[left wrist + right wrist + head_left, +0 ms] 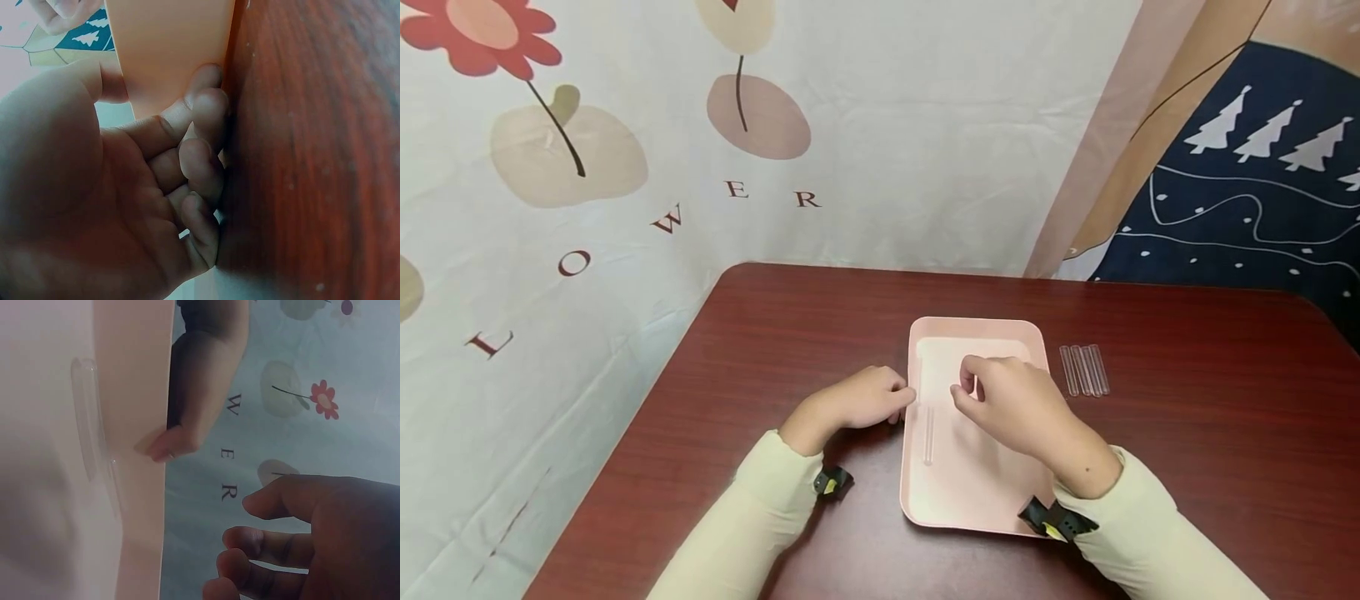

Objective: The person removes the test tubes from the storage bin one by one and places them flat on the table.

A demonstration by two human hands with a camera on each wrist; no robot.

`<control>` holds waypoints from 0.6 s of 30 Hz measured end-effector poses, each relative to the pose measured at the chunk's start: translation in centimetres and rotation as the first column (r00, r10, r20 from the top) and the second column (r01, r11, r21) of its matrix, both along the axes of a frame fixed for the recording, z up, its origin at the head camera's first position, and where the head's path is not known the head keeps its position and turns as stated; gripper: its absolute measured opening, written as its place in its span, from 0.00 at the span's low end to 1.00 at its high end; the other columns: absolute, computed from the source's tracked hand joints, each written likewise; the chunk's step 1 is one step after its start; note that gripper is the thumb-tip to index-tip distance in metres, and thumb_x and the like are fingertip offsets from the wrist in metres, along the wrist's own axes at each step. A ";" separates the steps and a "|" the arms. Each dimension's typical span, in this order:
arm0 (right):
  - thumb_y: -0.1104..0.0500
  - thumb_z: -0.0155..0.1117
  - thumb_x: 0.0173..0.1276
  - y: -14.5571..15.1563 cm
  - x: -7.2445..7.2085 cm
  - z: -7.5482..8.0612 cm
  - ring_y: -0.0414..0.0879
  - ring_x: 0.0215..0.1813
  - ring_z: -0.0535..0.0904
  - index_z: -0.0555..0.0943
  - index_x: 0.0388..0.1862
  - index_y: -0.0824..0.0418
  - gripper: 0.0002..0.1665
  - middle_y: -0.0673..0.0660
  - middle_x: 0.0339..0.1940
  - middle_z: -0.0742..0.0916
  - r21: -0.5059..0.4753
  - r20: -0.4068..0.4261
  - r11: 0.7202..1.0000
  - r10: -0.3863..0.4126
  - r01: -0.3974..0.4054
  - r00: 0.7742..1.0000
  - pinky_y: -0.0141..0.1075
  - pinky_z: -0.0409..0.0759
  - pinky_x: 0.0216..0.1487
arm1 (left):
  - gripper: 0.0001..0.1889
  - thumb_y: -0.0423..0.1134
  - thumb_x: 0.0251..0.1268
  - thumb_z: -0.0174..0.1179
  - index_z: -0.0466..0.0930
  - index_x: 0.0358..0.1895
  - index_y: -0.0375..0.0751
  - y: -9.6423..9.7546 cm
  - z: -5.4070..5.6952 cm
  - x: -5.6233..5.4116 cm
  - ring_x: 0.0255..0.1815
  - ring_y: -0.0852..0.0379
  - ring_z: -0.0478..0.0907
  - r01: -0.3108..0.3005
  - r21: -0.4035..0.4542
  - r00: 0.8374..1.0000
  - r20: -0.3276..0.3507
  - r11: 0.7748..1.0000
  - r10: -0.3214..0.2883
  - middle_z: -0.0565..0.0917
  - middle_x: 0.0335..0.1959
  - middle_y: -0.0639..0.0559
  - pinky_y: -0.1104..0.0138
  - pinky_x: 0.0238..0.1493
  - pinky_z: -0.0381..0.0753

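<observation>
A pink tray [977,508] lies on the table with its long side running away from me. Inside it, along the left wall, lies a slim clear tube [928,435]; the right wrist view shows this tube [87,419] and a second clear tube [114,487] beyond it. My left hand [868,397] holds the tray's left edge, thumb over the rim and curled fingers low against the outer wall. Over the middle of the tray hovers my right hand [1018,404], its fingers loosely bent with a gap to the thumb and nothing between them.
Several clear tubes [1084,371] lie side by side on the dark red wooden table [1210,433], right of the tray. Behind the table hangs a white cloth [910,167] printed with flowers and letters, and a dark blue cloth [1240,208] with white trees.
</observation>
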State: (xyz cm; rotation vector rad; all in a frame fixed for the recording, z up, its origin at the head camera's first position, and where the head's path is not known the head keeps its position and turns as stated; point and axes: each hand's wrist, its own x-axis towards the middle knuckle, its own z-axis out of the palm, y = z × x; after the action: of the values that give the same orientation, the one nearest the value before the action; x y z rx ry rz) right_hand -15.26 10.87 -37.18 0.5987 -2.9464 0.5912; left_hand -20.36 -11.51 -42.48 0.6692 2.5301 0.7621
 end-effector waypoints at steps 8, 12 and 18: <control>0.53 0.63 0.64 -0.7 0.1 -0.3 0.40 0.20 0.68 0.77 0.25 0.51 0.08 0.44 0.17 0.77 -0.005 0.015 1.000 0.014 -0.014 1.000 0.34 0.65 0.21 | 0.20 0.44 0.66 0.44 0.78 0.17 0.46 0.0 0.0 0.0 0.18 0.62 0.72 0.004 -0.004 1.000 -0.012 1.000 -0.004 0.78 0.14 0.57 0.69 0.28 0.73; 0.53 0.63 0.64 -0.9 0.1 -0.5 0.40 0.20 0.68 0.77 0.26 0.50 0.08 0.44 0.17 0.77 -0.004 0.027 1.000 0.025 -0.025 0.999 0.34 0.65 0.21 | 0.21 0.44 0.66 0.44 0.79 0.17 0.45 0.1 0.0 0.0 0.18 0.62 0.72 0.005 -0.006 1.000 -0.010 1.000 -0.005 0.78 0.14 0.56 0.69 0.29 0.73; 0.53 0.63 0.64 -1.3 -0.1 -1.3 0.41 0.22 0.69 0.76 0.25 0.50 0.09 0.46 0.15 0.75 0.022 0.028 0.998 0.058 -0.059 0.998 0.35 0.65 0.23 | 0.20 0.43 0.66 0.45 0.79 0.18 0.44 0.1 0.2 0.2 0.18 0.62 0.72 0.001 0.010 1.000 -0.005 1.000 -0.001 0.79 0.15 0.55 0.69 0.28 0.72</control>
State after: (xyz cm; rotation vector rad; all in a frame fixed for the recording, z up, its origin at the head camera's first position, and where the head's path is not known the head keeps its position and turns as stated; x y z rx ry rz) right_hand -15.32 9.60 -38.49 0.6869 -2.9737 0.5763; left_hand -20.21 -11.43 -42.24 0.6767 2.5316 0.7740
